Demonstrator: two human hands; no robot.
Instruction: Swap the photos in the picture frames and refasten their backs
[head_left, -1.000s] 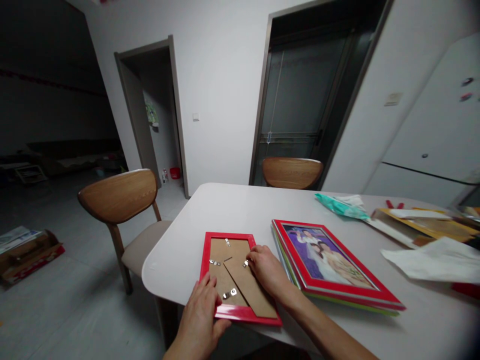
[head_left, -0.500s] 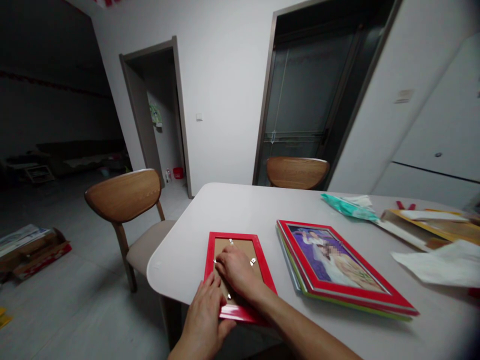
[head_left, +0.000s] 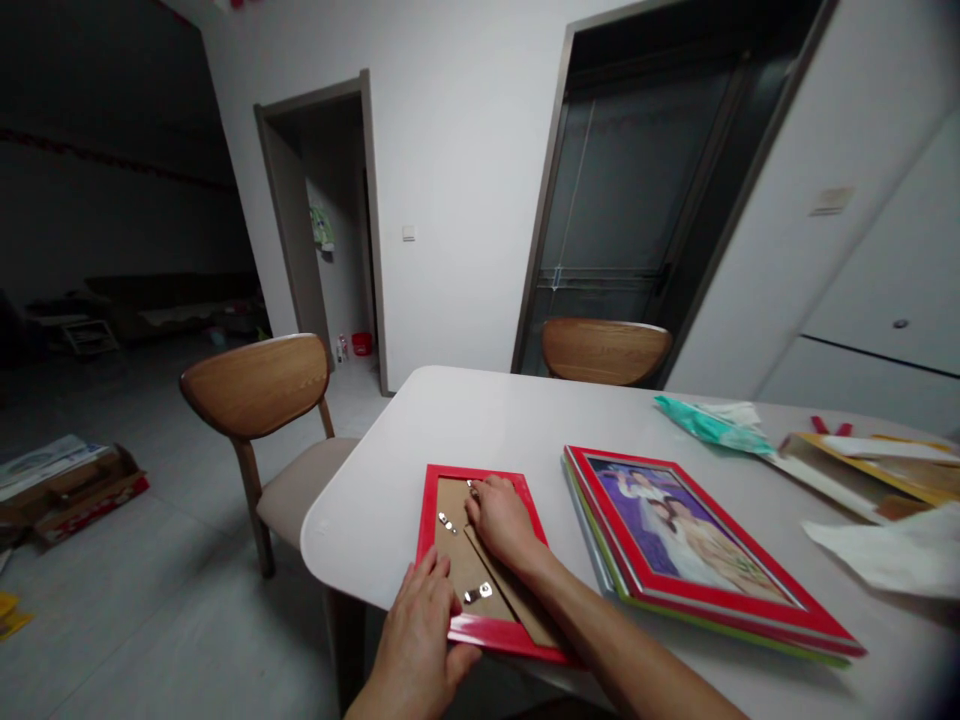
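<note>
A red picture frame (head_left: 433, 500) lies face down on the white table, its brown backing board (head_left: 452, 560) facing up. My left hand (head_left: 420, 625) grips the frame's near left corner, fingers on the side rail and thumb along the front edge. My right hand (head_left: 501, 515) is over the far part of the backing, its fingers closed at a small metal clip (head_left: 472, 487) by the top rail. Two more metal clips show, a left clip (head_left: 448, 522) and a near clip (head_left: 478, 593). The right forearm hides much of the right side and a brown stand flap (head_left: 504, 578).
On the right lies a stack of frames, topped by a red frame (head_left: 720, 600) with a photo. Behind it are a teal packet (head_left: 705, 425), a yellow envelope (head_left: 900, 470) and white paper (head_left: 892, 550). Wooden chairs stand left (head_left: 259, 385) and behind (head_left: 606, 350) the table.
My right hand has moved from the left clip to the far one. The left and near clips now show in full, lying over the backing. My left hand keeps its hold.
</note>
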